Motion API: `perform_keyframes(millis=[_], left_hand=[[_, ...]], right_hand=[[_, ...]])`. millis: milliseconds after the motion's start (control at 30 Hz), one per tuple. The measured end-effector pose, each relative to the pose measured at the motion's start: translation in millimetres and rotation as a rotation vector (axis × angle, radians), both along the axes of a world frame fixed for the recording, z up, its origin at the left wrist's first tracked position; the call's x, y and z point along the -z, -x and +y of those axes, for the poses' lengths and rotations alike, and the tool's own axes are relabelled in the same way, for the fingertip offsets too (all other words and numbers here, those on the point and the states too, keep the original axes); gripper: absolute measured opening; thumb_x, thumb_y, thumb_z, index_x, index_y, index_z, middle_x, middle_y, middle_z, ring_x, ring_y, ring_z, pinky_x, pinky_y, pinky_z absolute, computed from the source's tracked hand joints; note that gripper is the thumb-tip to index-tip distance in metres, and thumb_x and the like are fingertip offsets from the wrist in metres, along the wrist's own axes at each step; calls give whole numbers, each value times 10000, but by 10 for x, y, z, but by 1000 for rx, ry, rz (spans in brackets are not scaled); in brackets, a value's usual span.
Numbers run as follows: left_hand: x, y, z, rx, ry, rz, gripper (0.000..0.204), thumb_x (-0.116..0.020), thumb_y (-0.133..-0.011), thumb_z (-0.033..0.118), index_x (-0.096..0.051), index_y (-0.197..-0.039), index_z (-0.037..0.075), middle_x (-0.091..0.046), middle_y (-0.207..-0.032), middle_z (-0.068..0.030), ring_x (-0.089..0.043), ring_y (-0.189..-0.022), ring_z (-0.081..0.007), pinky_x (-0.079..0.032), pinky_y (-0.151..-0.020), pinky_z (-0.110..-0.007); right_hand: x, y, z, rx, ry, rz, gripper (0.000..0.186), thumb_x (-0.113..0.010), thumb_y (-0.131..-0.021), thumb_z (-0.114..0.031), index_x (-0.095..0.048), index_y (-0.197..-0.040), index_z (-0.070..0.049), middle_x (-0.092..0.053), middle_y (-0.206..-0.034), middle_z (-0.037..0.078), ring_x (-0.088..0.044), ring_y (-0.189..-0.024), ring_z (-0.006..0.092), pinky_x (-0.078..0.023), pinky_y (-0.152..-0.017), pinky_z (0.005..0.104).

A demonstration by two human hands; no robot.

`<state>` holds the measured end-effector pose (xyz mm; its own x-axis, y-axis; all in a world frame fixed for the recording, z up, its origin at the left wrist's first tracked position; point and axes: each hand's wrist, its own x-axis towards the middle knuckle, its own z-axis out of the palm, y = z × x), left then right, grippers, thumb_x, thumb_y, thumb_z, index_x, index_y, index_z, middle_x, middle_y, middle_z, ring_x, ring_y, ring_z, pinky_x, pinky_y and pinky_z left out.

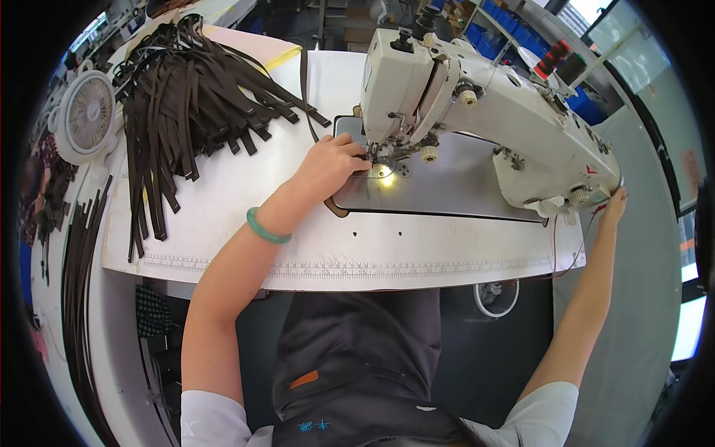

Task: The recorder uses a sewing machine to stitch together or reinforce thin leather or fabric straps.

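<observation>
Brown and flat, a strap (304, 89) runs to the left end of our sewing machine (514, 104), where our curled left hand (335, 159) holds it. Our right hand (617, 205) touches the machine's right end; we cannot tell if it grips. Left of the machine we see a big strap pile (186, 97), then, farther out, a white fan (88, 115).

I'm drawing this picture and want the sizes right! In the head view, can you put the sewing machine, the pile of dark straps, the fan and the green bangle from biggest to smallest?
1. Sewing machine and pile of dark straps: too alike to rank
2. Fan
3. Green bangle
</observation>
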<state>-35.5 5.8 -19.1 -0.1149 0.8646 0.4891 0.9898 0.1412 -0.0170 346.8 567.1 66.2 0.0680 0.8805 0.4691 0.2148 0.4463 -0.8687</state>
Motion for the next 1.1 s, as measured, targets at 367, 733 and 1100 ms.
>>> perform_keyframes(millis=[367, 733, 1100], left_hand=[[48, 0, 19, 18, -92, -34, 211, -606, -651, 93, -698, -828, 162, -611, -864, 45, -522, -872, -139, -395, -688, -267], [-81, -175, -95, -140, -75, -184, 45, -621, -709, 111, -628, -742, 81, -574, -779, -28, -548, -785, -206, -473, -657, -329], [-109, -894, -71, -116, 68, -84, 46, -560, -658, 40, -541, -692, 16, -533, -681, -85, -555, -627, -238, -457, -574, -346]], right_hand=[[-285, -41, -10, -52, 237, -323, 455, -417, -924, -411, -516, -1085, 3, -577, -1017, 82, -565, -901, 180, -470, -741, 316], [472, 184, -369, -351, 118, 328, 312, -386, -961, -309, -459, -1115, -48, -540, -1069, 93, -550, -950, 212, -482, -776, 352], [209, 369, -1509, 285, -187, -22, 305, -398, -951, -316, -538, -989, -48, -563, -818, 37, -517, -744, 132, -406, -617, 255]])
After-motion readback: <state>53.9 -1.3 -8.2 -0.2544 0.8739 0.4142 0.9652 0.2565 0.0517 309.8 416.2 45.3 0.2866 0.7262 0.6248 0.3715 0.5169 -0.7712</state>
